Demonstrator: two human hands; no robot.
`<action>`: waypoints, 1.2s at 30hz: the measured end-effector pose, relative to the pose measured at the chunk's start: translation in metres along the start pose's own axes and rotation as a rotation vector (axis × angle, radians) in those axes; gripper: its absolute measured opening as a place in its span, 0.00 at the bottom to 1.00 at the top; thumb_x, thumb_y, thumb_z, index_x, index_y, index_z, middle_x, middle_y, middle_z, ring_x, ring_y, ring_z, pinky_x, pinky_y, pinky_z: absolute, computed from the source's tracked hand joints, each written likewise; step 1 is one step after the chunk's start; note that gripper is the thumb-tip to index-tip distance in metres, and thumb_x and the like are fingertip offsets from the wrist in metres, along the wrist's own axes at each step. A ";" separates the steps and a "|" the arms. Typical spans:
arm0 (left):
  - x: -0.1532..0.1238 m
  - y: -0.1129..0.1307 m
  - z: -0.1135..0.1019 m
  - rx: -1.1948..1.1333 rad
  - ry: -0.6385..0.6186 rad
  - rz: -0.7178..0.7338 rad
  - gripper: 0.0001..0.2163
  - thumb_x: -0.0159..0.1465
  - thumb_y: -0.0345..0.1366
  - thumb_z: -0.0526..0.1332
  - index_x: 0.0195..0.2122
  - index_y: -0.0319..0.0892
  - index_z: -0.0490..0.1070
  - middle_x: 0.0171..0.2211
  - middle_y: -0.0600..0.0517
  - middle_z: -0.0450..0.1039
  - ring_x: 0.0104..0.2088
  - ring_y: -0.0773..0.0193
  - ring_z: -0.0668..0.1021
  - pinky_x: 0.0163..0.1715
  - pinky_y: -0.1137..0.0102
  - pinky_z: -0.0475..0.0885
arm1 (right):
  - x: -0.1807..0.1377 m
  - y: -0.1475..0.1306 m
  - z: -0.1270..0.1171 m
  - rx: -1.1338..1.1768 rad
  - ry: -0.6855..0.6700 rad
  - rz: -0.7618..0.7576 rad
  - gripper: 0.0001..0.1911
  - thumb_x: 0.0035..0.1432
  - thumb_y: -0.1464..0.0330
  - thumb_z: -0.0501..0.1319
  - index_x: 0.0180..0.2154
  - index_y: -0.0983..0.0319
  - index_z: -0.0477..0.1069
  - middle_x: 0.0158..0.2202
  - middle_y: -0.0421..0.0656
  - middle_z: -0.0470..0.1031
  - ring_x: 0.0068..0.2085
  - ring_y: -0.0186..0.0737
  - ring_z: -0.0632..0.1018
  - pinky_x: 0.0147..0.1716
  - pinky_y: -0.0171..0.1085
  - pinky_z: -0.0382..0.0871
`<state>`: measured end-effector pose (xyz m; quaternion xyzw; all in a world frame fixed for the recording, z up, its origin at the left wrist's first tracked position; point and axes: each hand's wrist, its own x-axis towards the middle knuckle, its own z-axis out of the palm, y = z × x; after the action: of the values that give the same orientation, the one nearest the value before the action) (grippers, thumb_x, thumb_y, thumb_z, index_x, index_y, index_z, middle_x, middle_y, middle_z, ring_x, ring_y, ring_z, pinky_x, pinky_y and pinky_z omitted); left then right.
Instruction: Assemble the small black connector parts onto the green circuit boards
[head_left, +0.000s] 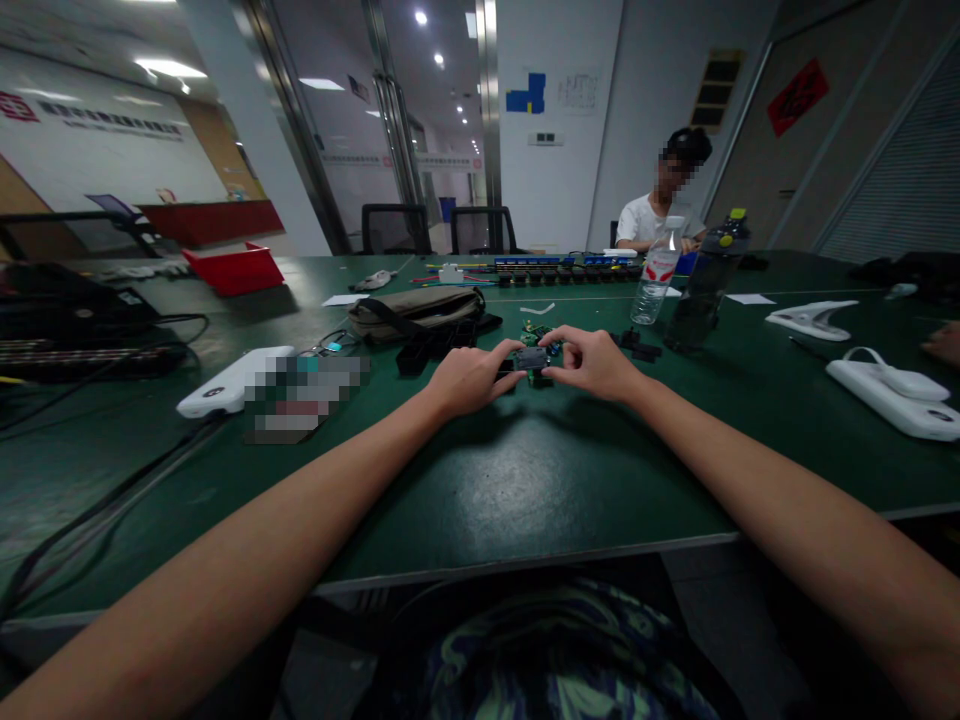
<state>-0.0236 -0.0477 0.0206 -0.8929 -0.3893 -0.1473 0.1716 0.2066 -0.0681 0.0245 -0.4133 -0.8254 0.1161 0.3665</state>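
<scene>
Found small dark block (532,359) pinched at opposite ends by left hand (466,382) and right hand (598,364), over green table (510,490), near green parts (531,329); judged light and stiff, possibly fragile; best taken by end edges, sparing the flat face.

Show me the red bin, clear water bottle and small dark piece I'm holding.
Red bin (240,271): head view, on its side wall.
Clear water bottle (659,267): head view, on its label.
Small dark piece (531,359): head view, on its face.

Your bare forearms (300,535) slant far and inward; your left hand (466,381) and right hand (597,364) pinch between thumb and forefinger.
</scene>
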 end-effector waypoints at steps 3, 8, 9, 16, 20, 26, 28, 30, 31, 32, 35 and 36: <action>0.000 0.001 -0.001 0.007 -0.005 -0.004 0.23 0.70 0.51 0.50 0.60 0.43 0.64 0.31 0.49 0.80 0.32 0.56 0.82 0.31 0.70 0.69 | 0.000 -0.001 -0.001 -0.004 0.002 -0.006 0.16 0.51 0.67 0.66 0.44 0.63 0.73 0.19 0.31 0.64 0.21 0.29 0.64 0.26 0.31 0.57; 0.000 0.001 -0.001 0.004 -0.012 -0.010 0.23 0.70 0.51 0.50 0.60 0.43 0.63 0.31 0.49 0.80 0.32 0.55 0.82 0.30 0.69 0.69 | -0.001 -0.001 -0.001 -0.003 0.002 -0.008 0.15 0.52 0.67 0.66 0.43 0.63 0.73 0.19 0.31 0.64 0.21 0.28 0.64 0.26 0.31 0.57; 0.001 0.001 -0.001 0.001 -0.011 -0.013 0.23 0.70 0.51 0.50 0.60 0.43 0.64 0.31 0.49 0.80 0.32 0.55 0.82 0.30 0.69 0.69 | -0.001 -0.001 -0.001 -0.002 0.001 -0.006 0.15 0.51 0.67 0.66 0.43 0.63 0.73 0.19 0.31 0.64 0.21 0.28 0.64 0.26 0.31 0.57; 0.001 0.000 0.001 0.000 0.014 -0.015 0.23 0.70 0.52 0.50 0.59 0.43 0.65 0.30 0.49 0.80 0.32 0.55 0.82 0.30 0.69 0.69 | 0.000 0.000 0.000 -0.004 -0.001 0.001 0.15 0.51 0.67 0.66 0.42 0.63 0.72 0.19 0.30 0.64 0.21 0.29 0.65 0.26 0.31 0.56; 0.001 -0.001 0.002 0.003 0.022 -0.008 0.23 0.70 0.52 0.50 0.59 0.43 0.65 0.30 0.49 0.80 0.31 0.55 0.82 0.29 0.70 0.69 | -0.001 0.001 0.001 0.006 0.007 -0.007 0.15 0.51 0.66 0.66 0.41 0.62 0.72 0.19 0.30 0.64 0.21 0.29 0.65 0.26 0.31 0.57; 0.001 -0.001 0.002 0.000 0.034 -0.005 0.23 0.70 0.52 0.50 0.58 0.43 0.65 0.30 0.49 0.80 0.32 0.54 0.82 0.29 0.69 0.69 | 0.000 -0.001 0.000 0.019 -0.010 0.012 0.17 0.50 0.67 0.67 0.43 0.63 0.71 0.19 0.30 0.64 0.21 0.29 0.65 0.26 0.31 0.58; 0.000 -0.001 0.002 0.004 0.034 -0.005 0.23 0.70 0.51 0.50 0.58 0.43 0.65 0.30 0.49 0.80 0.32 0.54 0.82 0.29 0.69 0.69 | 0.000 0.000 0.001 0.025 -0.017 0.019 0.18 0.50 0.67 0.67 0.44 0.63 0.71 0.19 0.30 0.64 0.21 0.29 0.65 0.26 0.31 0.58; 0.000 -0.001 0.002 0.005 0.036 -0.004 0.23 0.70 0.51 0.50 0.58 0.43 0.66 0.30 0.49 0.80 0.31 0.54 0.82 0.29 0.69 0.69 | 0.000 0.000 0.001 0.023 -0.018 0.018 0.18 0.50 0.67 0.67 0.44 0.63 0.71 0.19 0.30 0.64 0.21 0.29 0.65 0.27 0.31 0.58; 0.000 -0.001 0.002 0.003 0.038 -0.002 0.23 0.70 0.51 0.51 0.58 0.42 0.66 0.30 0.49 0.80 0.31 0.55 0.82 0.29 0.69 0.69 | 0.000 0.000 0.001 0.019 -0.016 0.015 0.18 0.50 0.67 0.67 0.44 0.63 0.71 0.19 0.30 0.64 0.21 0.29 0.65 0.27 0.31 0.58; 0.000 -0.001 0.002 0.001 0.040 0.000 0.22 0.70 0.51 0.51 0.58 0.42 0.66 0.30 0.49 0.80 0.31 0.55 0.82 0.29 0.69 0.69 | 0.000 0.000 0.001 0.015 -0.015 0.011 0.17 0.50 0.67 0.67 0.43 0.63 0.71 0.19 0.30 0.64 0.21 0.29 0.65 0.27 0.31 0.58; 0.001 -0.001 0.003 0.003 0.040 0.003 0.22 0.70 0.51 0.51 0.58 0.42 0.66 0.30 0.49 0.80 0.31 0.55 0.82 0.29 0.69 0.69 | 0.000 0.001 0.000 0.008 -0.011 -0.001 0.16 0.50 0.67 0.67 0.42 0.63 0.72 0.19 0.30 0.64 0.21 0.29 0.65 0.27 0.31 0.57; 0.001 -0.001 0.003 0.004 0.037 0.002 0.23 0.70 0.51 0.51 0.58 0.42 0.66 0.30 0.48 0.80 0.32 0.54 0.82 0.29 0.69 0.70 | 0.000 0.001 0.000 0.009 -0.009 -0.003 0.15 0.50 0.67 0.67 0.42 0.62 0.72 0.19 0.30 0.64 0.21 0.29 0.65 0.27 0.31 0.57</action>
<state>-0.0235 -0.0457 0.0184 -0.8900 -0.3856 -0.1629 0.1808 0.2068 -0.0675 0.0242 -0.4099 -0.8272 0.1212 0.3648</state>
